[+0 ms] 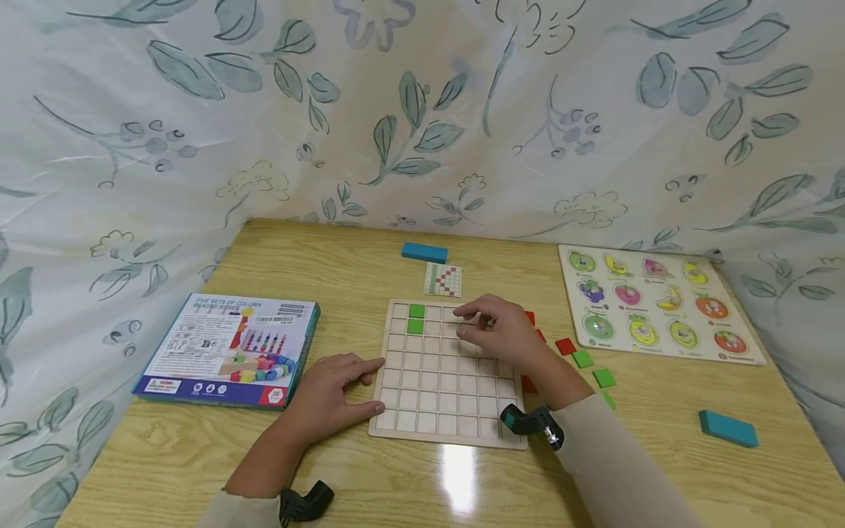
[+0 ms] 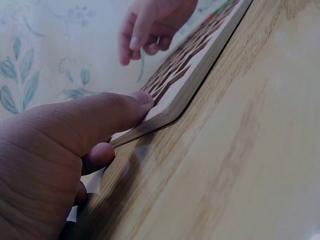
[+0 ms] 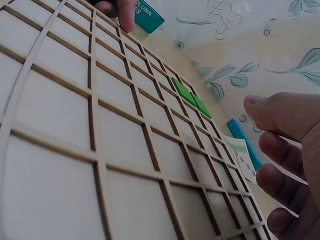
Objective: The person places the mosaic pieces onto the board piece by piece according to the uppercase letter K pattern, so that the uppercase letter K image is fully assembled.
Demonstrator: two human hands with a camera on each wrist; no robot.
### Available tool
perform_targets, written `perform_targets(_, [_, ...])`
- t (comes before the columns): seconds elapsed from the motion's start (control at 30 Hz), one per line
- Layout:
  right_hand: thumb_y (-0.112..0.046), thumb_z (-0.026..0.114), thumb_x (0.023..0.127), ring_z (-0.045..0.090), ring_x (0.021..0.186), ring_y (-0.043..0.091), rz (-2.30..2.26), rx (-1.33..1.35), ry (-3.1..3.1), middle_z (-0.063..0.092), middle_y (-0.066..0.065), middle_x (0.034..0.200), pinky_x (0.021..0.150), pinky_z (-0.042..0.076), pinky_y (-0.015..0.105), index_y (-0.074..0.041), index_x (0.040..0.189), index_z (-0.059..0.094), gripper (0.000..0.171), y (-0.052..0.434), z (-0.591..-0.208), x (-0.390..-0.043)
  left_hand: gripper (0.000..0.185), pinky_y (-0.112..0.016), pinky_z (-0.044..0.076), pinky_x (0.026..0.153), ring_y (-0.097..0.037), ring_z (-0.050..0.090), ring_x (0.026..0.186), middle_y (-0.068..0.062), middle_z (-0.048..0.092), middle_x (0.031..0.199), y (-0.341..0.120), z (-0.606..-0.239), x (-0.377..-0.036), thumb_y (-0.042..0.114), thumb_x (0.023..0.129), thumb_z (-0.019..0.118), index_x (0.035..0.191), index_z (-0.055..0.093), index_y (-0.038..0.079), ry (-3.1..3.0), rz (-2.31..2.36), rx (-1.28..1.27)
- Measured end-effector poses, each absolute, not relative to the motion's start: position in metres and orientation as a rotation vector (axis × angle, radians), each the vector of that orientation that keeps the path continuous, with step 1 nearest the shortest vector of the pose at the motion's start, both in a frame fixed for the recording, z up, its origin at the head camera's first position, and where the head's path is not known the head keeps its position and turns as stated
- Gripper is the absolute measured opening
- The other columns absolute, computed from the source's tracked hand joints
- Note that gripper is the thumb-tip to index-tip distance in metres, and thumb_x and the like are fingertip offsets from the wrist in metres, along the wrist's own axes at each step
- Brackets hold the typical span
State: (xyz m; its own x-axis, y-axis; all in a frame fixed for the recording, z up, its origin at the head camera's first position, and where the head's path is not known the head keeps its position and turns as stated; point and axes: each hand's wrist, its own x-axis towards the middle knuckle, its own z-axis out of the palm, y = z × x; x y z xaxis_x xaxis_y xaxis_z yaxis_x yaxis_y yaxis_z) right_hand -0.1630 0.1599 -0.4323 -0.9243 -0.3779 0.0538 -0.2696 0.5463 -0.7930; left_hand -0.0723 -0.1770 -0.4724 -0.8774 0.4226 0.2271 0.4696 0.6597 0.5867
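Observation:
A wooden grid board (image 1: 436, 438) lies flat on the table. Two green square tiles (image 1: 416, 318) sit in its upper left part, one above the other, in the column beside the leftmost one. My left hand (image 1: 337, 392) is at the board's left edge, thumb and index finger touching the rim; the left wrist view shows the thumb (image 2: 120, 112) lying on the rim. Over the board's upper right area hovers my right hand (image 1: 505, 334), fingers loosely bent, with nothing visible between thumb and fingers. A small pattern card (image 1: 443, 279) with red and green squares stands behind the board.
Loose red tiles (image 1: 565, 345) and green tiles (image 1: 604, 378) lie right of the board, some partly hidden by my right arm. A fruit puzzle board (image 1: 660, 304) is farther right. Blue blocks (image 1: 425, 252) sit behind the card and at right; a boxed bead set (image 1: 227, 348) lies left.

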Motion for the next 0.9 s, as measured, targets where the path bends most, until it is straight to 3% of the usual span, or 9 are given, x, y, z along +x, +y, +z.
perform_targets(0.53, [-0.018,0.084,0.095,0.059,0.087,0.022,-1.260,-0.461,2.734,0.069,0.003,0.105,0.068,0.048,0.031,-0.014,0.125,0.079,0.031,0.202,-0.434,-0.149,0.062,-0.030,0.043,0.075,-0.003,0.047,0.078,0.019,0.060,0.094,-0.175,-0.474,-0.072,0.042,0.081,0.093,0.135,0.077,0.017,-2.788,-1.039,-0.754])
perform_targets(0.9, [-0.018,0.084,0.096,0.056,0.089,0.024,-1.224,-0.337,2.802,0.065,0.002,0.102,0.072,0.048,0.029,-0.016,0.126,0.078,0.031,0.234,-0.436,-0.132,0.062,-0.030,0.044,0.075,-0.004,0.048,0.080,0.017,0.061,0.094,-0.177,-0.471,-0.073,0.042,0.080,0.094,0.134,0.077,0.017,-2.774,-1.022,-0.767])
